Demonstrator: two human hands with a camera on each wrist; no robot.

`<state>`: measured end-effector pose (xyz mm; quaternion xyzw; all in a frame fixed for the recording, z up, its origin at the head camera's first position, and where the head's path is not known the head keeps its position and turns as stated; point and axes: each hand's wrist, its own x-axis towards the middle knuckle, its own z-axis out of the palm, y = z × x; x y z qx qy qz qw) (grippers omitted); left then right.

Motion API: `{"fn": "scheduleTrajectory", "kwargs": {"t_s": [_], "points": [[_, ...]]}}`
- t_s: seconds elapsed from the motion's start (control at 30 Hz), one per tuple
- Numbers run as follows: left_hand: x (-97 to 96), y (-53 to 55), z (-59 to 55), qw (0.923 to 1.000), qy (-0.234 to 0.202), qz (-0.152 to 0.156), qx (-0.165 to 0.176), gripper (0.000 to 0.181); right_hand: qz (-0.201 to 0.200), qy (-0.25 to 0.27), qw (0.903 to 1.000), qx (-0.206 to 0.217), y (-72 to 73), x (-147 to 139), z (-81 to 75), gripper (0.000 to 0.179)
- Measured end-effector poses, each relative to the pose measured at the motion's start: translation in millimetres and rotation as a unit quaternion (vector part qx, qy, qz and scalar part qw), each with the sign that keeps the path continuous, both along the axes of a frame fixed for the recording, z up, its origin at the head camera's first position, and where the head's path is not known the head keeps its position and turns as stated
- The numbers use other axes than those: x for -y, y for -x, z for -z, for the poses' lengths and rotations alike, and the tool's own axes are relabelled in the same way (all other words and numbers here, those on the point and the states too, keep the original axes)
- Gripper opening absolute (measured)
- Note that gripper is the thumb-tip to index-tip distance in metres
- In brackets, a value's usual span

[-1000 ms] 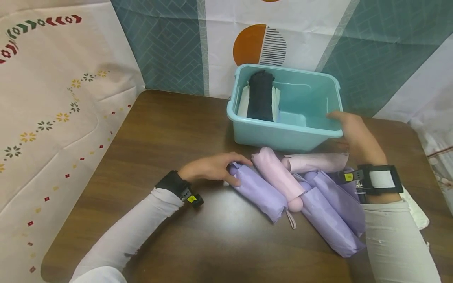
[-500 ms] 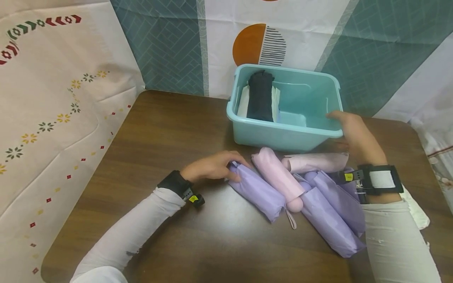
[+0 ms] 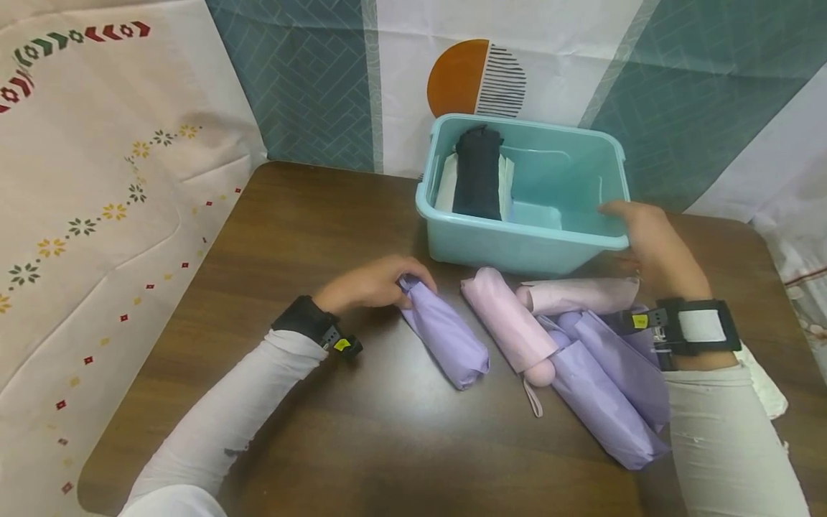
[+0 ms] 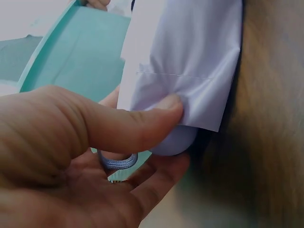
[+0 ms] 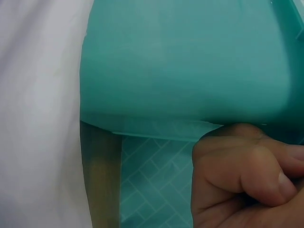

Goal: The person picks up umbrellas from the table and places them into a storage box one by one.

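My left hand (image 3: 375, 281) grips the handle end of a folded light-purple umbrella (image 3: 446, 334) near the middle of the table. In the left wrist view the thumb presses on its fabric sleeve (image 4: 190, 52), fingers lie under the rounded handle (image 4: 175, 142), and a wrist-strap loop (image 4: 118, 163) hangs beside them. My right hand (image 3: 659, 248) holds the right rim of a light-teal plastic bin (image 3: 517, 248), thumb over the inside and fingers outside. The right wrist view shows those fingers (image 5: 237, 175) curled beside the bin wall. Inside the bin, at its left, a black folded umbrella (image 3: 477, 176) lies on pale ones.
To the right of the held umbrella lie two pink folded umbrellas, one slanting (image 3: 507, 316) and one crosswise (image 3: 584, 294), with several purple ones (image 3: 601, 402) beside them. A white item (image 3: 762, 380) shows past the right forearm. Patterned cloth (image 3: 316, 86) hangs behind the wooden table (image 3: 297, 237).
My left hand has drawn the purple umbrella to the left and slightly back, opening a gap between it and the slanting pink one. My right hand stays on the bin rim.
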<state>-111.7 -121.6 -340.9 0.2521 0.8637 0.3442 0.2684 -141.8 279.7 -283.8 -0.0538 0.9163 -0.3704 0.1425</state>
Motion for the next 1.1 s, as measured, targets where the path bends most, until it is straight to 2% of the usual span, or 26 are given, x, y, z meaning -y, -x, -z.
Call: {"fn": "scheduleTrajectory", "kwargs": {"t_s": [0.03, 0.1, 0.17, 0.27, 0.37, 0.47, 0.6, 0.7, 0.8, 0.87, 1.03, 1.1], "points": [[1.5, 1.4, -1.0, 1.0000, 0.000, -0.002, -0.003, 0.037, -0.005, 0.000, 1.0000, -0.008, -0.1, -0.2, -0.2, 0.055], [4.1, 4.4, -2.6, 0.9999, 0.002, -0.007, -0.012, 0.037, -0.054, -0.053, 0.9944, -0.074, 0.2, -1.8, -0.2, 0.067], [6.4, 7.7, -3.3, 0.9997, -0.001, -0.012, -0.023, 0.039, -0.071, -0.061, 0.9905, -0.101, 0.2, -2.5, -0.2, 0.069], [9.1, 12.8, -2.7, 0.9988, -0.013, -0.024, -0.041, 0.040, -0.098, -0.090, 0.9792, -0.153, 1.0, -2.7, -0.6, 0.073], [12.0, 16.2, -1.2, 0.9969, -0.027, -0.044, -0.060, 0.041, -0.095, -0.079, 0.9810, -0.149, 1.8, 0.0, -1.5, 0.073], [14.8, 16.9, -0.3, 0.9946, -0.028, -0.065, -0.076, 0.038, -0.084, -0.067, 0.9860, -0.127, 2.6, 3.5, -1.7, 0.072], [17.0, 14.3, -3.5, 0.9919, -0.016, -0.098, -0.078, 0.025, -0.066, -0.050, 0.9921, -0.095, 2.7, 6.7, -1.4, 0.072], [15.4, 10.4, -8.0, 0.9888, -0.002, -0.133, -0.068, 0.022, -0.070, -0.052, 0.9910, -0.102, 2.9, 7.1, -0.8, 0.073], [11.1, 2.8, -12.1, 0.9855, 0.024, -0.162, -0.044, 0.044, -0.075, -0.059, 0.9888, -0.115, 3.0, 7.0, -0.4, 0.074], [7.4, -4.7, -14.8, 0.9837, 0.035, -0.176, -0.014, 0.059, -0.065, -0.046, 0.9920, -0.098, 2.8, 7.6, -0.6, 0.072], [-3.8, -25.1, -19.7, 0.9808, 0.026, -0.187, 0.047, 0.082, -0.048, -0.035, 0.9955, -0.074, 2.8, 8.5, -0.6, 0.069], [-8.5, -30.9, -19.7, 0.9804, 0.029, -0.186, 0.059, 0.093, -0.049, -0.038, 0.9951, -0.077, 2.6, 8.4, -0.4, 0.070]]}}
